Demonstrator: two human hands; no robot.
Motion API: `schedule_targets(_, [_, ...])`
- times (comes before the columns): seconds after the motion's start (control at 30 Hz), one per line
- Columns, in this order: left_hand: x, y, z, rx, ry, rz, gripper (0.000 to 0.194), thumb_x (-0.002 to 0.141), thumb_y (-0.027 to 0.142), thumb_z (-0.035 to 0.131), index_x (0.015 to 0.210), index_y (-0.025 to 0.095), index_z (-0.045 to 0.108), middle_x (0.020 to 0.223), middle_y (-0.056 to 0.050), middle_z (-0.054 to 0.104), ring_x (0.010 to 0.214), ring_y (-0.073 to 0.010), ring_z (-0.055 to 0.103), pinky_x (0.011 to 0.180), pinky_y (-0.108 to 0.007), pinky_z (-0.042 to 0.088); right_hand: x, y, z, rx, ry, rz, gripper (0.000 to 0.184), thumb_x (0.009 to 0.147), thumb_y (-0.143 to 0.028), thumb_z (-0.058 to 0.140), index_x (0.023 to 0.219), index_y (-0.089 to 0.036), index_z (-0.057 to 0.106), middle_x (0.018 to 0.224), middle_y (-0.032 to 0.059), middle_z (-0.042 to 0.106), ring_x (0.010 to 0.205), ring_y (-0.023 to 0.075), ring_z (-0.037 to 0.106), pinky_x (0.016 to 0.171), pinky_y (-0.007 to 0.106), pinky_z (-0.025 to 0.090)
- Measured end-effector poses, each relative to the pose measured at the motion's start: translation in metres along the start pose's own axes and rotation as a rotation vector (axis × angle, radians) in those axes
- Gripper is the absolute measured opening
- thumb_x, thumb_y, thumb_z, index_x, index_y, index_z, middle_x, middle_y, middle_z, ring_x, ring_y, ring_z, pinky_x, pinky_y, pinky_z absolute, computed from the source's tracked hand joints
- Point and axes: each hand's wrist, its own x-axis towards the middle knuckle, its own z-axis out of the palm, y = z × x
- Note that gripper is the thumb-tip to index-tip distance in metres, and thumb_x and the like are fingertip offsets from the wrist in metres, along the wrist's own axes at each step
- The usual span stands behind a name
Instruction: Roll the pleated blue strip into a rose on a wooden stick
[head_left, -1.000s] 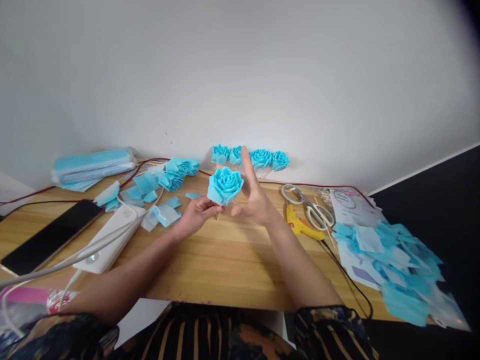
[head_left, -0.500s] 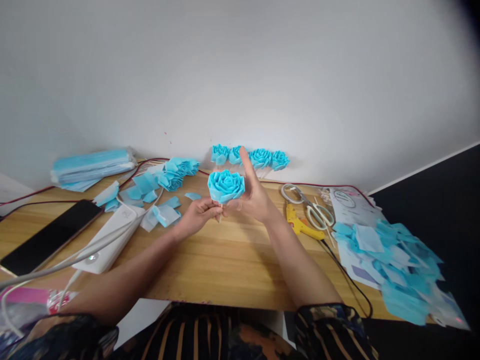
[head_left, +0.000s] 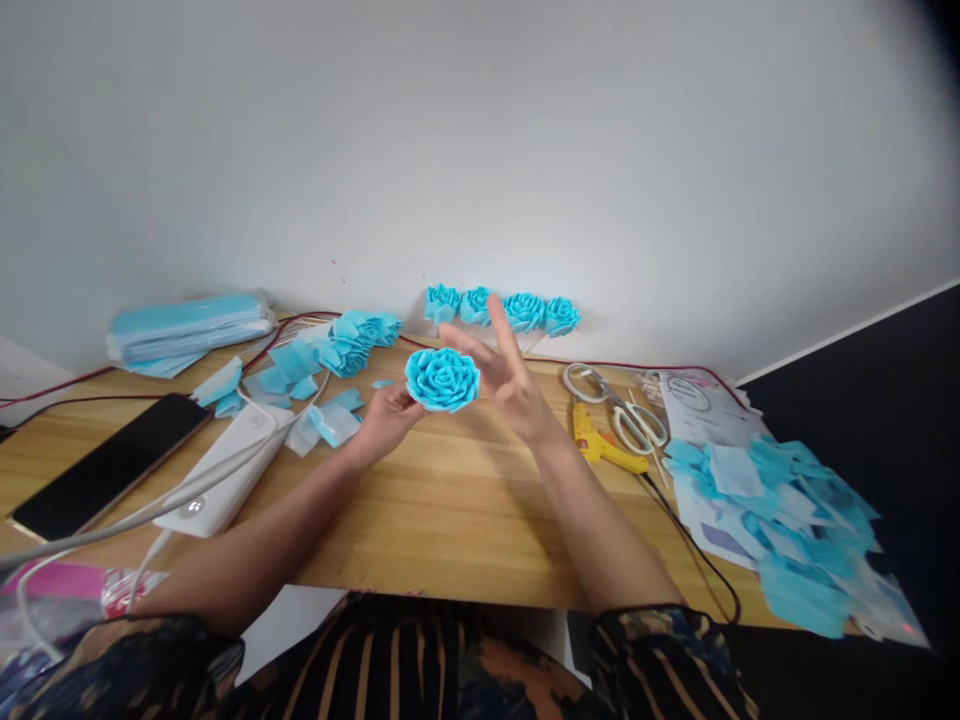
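A handmade blue flower (head_left: pixel 442 380) with layered petals faces up toward me over the middle of the table. My left hand (head_left: pixel 389 420) grips it from below; its stem is hidden behind the bloom. Just right of the petals, my right hand (head_left: pixel 514 385) is open with fingers spread, holding nothing. Behind my hands, several finished blue flowers (head_left: pixel 523 312) lean in a row against the wall. Another bunch of blue flowers (head_left: pixel 352 342) lies back left, among loose blue and white fabric pieces (head_left: pixel 334 420).
Right of my arm lie a yellow glue gun (head_left: pixel 606 450), scissors (head_left: pixel 634 425) and a heap of blue pieces (head_left: pixel 780 520) on paper. Toward the left are a phone (head_left: pixel 112 465), a white power bank (head_left: pixel 225 475) with cables, and a stack of blue masks (head_left: pixel 191 330).
The flower has tipped toward me and shifted slightly left in my left hand. My right hand has come away from beneath it, and its fingers have spread.
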Motion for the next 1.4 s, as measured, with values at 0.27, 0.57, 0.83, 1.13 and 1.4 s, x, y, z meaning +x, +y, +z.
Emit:
schedule_targets(0.27, [0.004, -0.005, 0.001, 0.01, -0.005, 0.011, 0.038, 0.067, 0.052, 0.089, 0.067, 0.018, 0.071, 0.067, -0.003, 0.072, 0.072, -0.0198, 0.065, 0.071, -0.033, 0.056, -0.027, 0.06, 0.004, -0.184, 0.404, 0.341, 0.045, 0.093, -0.058, 0.059, 0.103, -0.018, 0.078, 0.1, 0.0102, 0.083, 0.097, 0.0256, 0.078, 0.088, 0.038, 0.062])
schedule_targets(0.57, [0.001, 0.004, 0.002, 0.013, -0.024, 0.011, 0.036, 0.076, 0.05, 0.082, 0.07, 0.017, 0.071, 0.067, -0.003, 0.071, 0.063, -0.0156, 0.062, 0.063, -0.028, 0.052, -0.032, 0.047, 0.016, -0.327, 0.145, 0.266, 0.03, 0.093, -0.038, 0.057, 0.081, -0.019, 0.078, 0.081, 0.0045, 0.078, 0.081, 0.0203, 0.074, 0.078, 0.03, 0.056])
schedule_targets(0.83, [0.0, 0.003, 0.005, 0.034, 0.019, -0.003, 0.039, 0.075, 0.056, 0.081, 0.066, 0.019, 0.07, 0.07, -0.003, 0.074, 0.074, -0.0207, 0.067, 0.077, -0.033, 0.055, -0.037, 0.059, 0.022, -0.502, 0.058, 0.18, 0.019, 0.091, -0.035, 0.065, 0.089, -0.021, 0.077, 0.087, 0.0068, 0.081, 0.077, 0.0203, 0.071, 0.076, 0.03, 0.054])
schedule_targets(1.13, [0.003, -0.002, 0.014, 0.006, 0.004, 0.019, 0.039, 0.078, 0.056, 0.081, 0.079, 0.017, 0.077, 0.084, -0.006, 0.078, 0.081, -0.0214, 0.069, 0.081, -0.034, 0.056, -0.043, 0.069, 0.027, -0.489, 0.197, 0.227, 0.026, 0.092, -0.046, 0.066, 0.087, -0.022, 0.074, 0.083, 0.0073, 0.08, 0.075, 0.0223, 0.072, 0.074, 0.032, 0.055])
schedule_targets(1.4, [-0.004, 0.0, 0.018, 0.052, 0.008, 0.041, 0.019, 0.093, 0.032, 0.068, 0.1, 0.019, 0.08, 0.105, -0.008, 0.078, 0.096, -0.0202, 0.071, 0.087, -0.03, 0.055, -0.045, 0.073, 0.023, -0.449, 0.397, 0.277, 0.029, 0.099, -0.049, 0.055, 0.1, -0.023, 0.068, 0.081, 0.0045, 0.077, 0.069, 0.0204, 0.073, 0.072, 0.034, 0.057])
